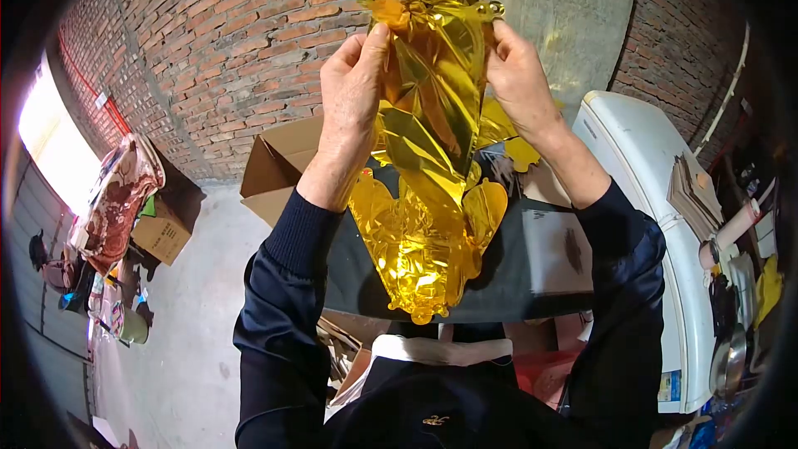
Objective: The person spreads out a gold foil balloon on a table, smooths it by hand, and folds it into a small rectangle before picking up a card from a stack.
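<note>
A shiny gold foil piece (432, 87) hangs upright between my two hands, its top edge raised in front of the brick wall. My left hand (353, 87) pinches its left edge, thumb uppermost. On the other side, my right hand (519, 79) grips the right edge near a small foil loop, its fingertips partly behind the foil. Below, more crumpled gold foil (420, 262) with rounded lobes lies on the dark table (499, 274). The held piece overlaps it, and I cannot tell whether they are joined.
An open cardboard box (270, 175) stands behind the table at the left. A white fridge-like cabinet (640, 141) is at the right, with cardboard pieces (694, 195) on it. Farther left are a carton (162, 233) and patterned cloth (125, 191).
</note>
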A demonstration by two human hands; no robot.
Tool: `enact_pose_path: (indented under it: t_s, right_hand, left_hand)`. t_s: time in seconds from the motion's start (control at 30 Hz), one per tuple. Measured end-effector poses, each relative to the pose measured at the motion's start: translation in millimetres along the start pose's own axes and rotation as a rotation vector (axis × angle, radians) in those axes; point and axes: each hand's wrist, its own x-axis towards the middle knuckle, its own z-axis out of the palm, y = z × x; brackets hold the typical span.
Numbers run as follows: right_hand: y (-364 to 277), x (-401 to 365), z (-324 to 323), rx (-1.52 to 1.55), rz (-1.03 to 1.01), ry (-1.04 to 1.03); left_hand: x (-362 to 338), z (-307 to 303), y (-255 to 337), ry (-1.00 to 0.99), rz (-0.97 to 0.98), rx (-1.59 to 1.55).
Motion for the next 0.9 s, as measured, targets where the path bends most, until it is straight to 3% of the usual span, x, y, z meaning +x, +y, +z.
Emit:
enact_pose_path:
  t_s: [0.1,0.17,0.27,0.33,0.47,0.6,0.7,0.8,0.83,0.9]
  right_hand:
    - [-4,-6,6,0.182,-0.045,0.071]
    - [15,-12,16,0.138,-0.006,0.170]
    - [-25,-23,24,0.101,-0.017,0.088]
    - [-15,-18,26,-0.036,-0.058,0.093]
    - [12,-9,17,0.032,0.127,0.144]
    - [13,-4,27,0.118,-0.066,0.205]
    - [12,-6,27,0.122,-0.017,0.194]
    - [10,-7,18,0.022,0.052,0.101]
    - [7,-8,14,0.092,0.143,0.031]
    - [0,-8,28,0.276,0.129,0.085]
  left_hand:
    - [4,-3,-4,0.015,0.036,0.018]
    - [5,-4,-7,0.024,0.050,0.027]
    - [6,-3,-9,0.039,0.057,0.056]
    - [8,-3,-12,0.058,0.061,0.068]
    - [7,-4,-10,0.017,0.072,0.047]
    - [-3,-4,9,-0.069,0.069,0.074]
    - [0,-8,7,-0.160,0.100,0.158]
    - [12,-28,-4,-0.270,-0.056,0.247]
    - [3,-20,0,-0.205,-0.054,0.194]
    - [13,-28,-8,-0.233,0.000,0.201]
